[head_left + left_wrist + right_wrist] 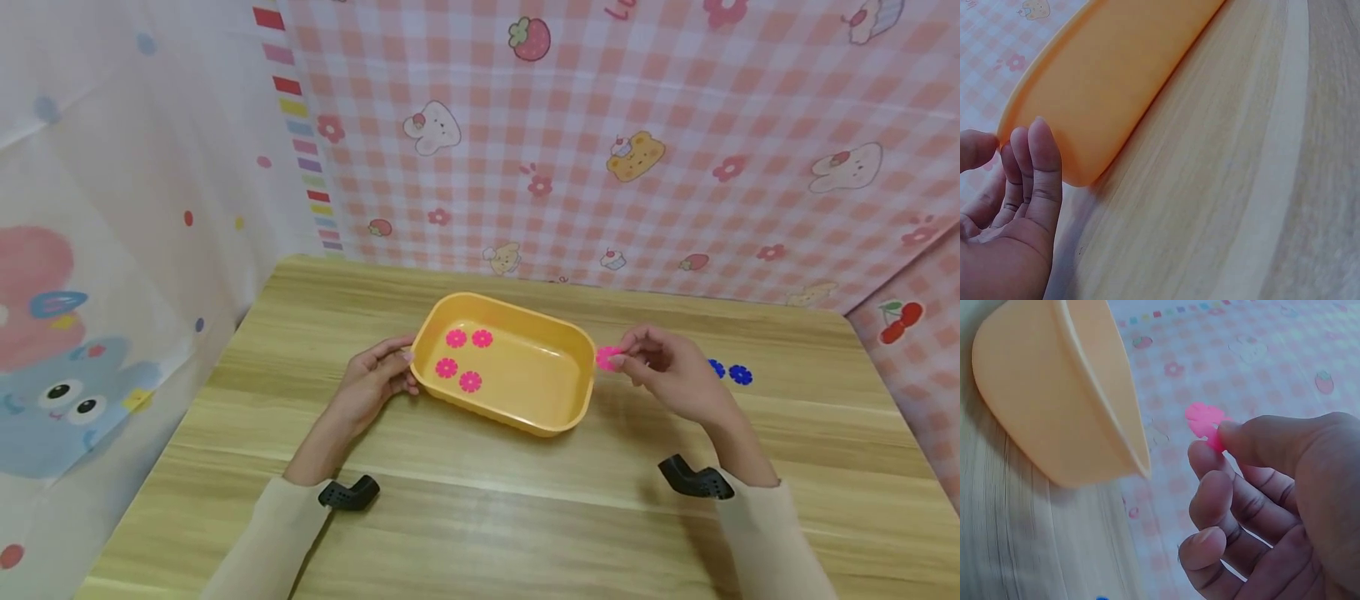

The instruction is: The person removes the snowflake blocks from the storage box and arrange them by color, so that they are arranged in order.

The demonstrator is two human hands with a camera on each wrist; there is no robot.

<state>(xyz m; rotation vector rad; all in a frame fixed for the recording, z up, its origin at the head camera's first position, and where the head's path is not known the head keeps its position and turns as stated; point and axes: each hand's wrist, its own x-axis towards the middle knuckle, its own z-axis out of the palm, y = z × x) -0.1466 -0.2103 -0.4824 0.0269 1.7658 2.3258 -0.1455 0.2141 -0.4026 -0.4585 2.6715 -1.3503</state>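
A yellow plastic basin (525, 424) with rounded corners stands on the table, and several pink flower-shaped discs (470, 382) lie flat in its left half. At its left end, my left hand (372, 379) grips the rim, with the thumb on top and fingers against the outer wall (1104, 81). My right hand (667, 367) is raised just beyond the basin's right end. Between its thumb and index finger it pinches another pink flower-shaped disc (1205, 422); the other fingers are loosely curled.
Two blue flower-shaped discs (740, 375) lie on the wooden table (480, 517) to the right, one partly covered by the right hand. A pink checked cloth (570, 108) hangs behind the table, and a white printed cloth (135, 208) hangs on the left.
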